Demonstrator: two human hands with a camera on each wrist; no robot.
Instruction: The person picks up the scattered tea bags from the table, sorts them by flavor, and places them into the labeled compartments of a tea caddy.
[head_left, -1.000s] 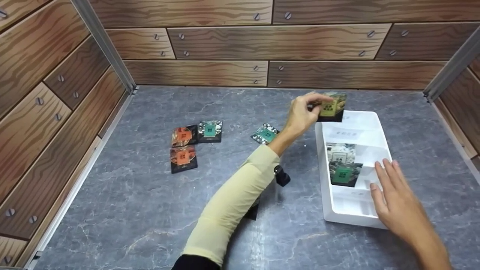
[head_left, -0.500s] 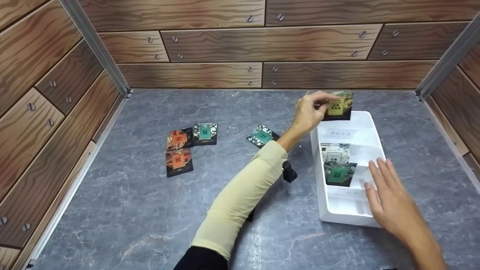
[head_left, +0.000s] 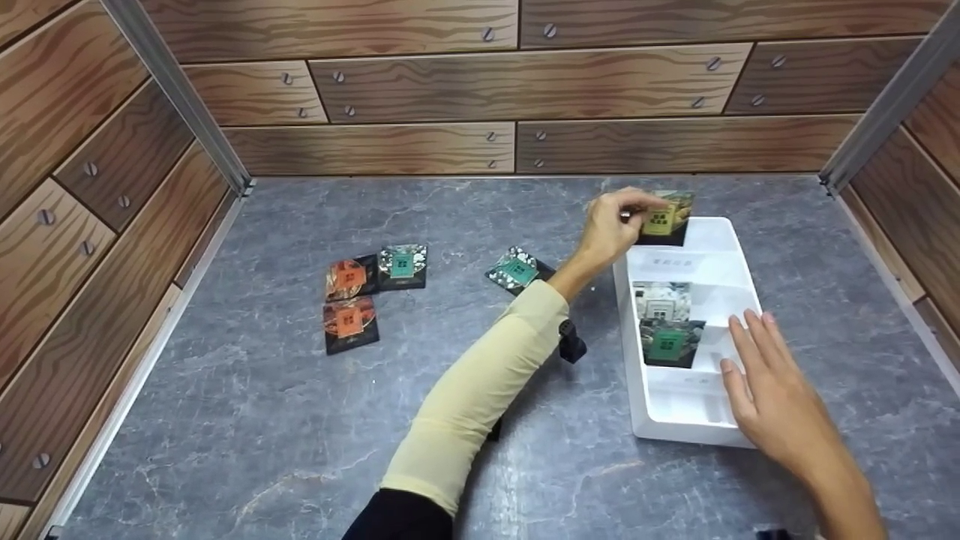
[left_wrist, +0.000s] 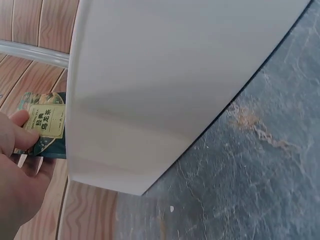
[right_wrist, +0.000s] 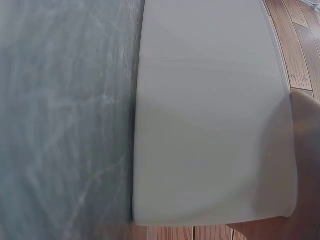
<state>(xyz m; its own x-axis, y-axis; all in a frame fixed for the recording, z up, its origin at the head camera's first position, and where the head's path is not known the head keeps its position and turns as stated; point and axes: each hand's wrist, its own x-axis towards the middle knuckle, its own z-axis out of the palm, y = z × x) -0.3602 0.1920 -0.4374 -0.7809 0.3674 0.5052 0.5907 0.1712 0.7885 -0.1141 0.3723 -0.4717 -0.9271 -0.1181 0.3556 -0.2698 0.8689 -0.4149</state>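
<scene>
My left hand (head_left: 611, 225) pinches a yellow-labelled tea sachet (head_left: 670, 219) between thumb and fingers, over the far end of a white divided box (head_left: 690, 433). In the left wrist view the sachet (left_wrist: 47, 122) shows partly behind the box's rim, its lower part hidden by the wall. My right hand (head_left: 780, 405) rests with fingers straight along the box's right side. A white-labelled sachet (head_left: 664, 298) and a green-labelled sachet (head_left: 670, 345) lie in the middle compartments. The right wrist view is mostly box wall (right_wrist: 210, 125), with part of the hand at its right edge.
On the grey marbled table (head_left: 247, 420), two orange-labelled sachets (head_left: 350, 322) and a green-labelled one (head_left: 403, 264) lie grouped at left. Another green-labelled sachet (head_left: 516, 270) is partly covered by my left forearm. Wood-patterned walls (head_left: 420, 90) enclose the back and sides.
Relative to the box, my left hand has carried the yellow-labelled sachet slightly right and then lower over the far compartment. The right hand stays at the box's side. The head view has shifted a little.
</scene>
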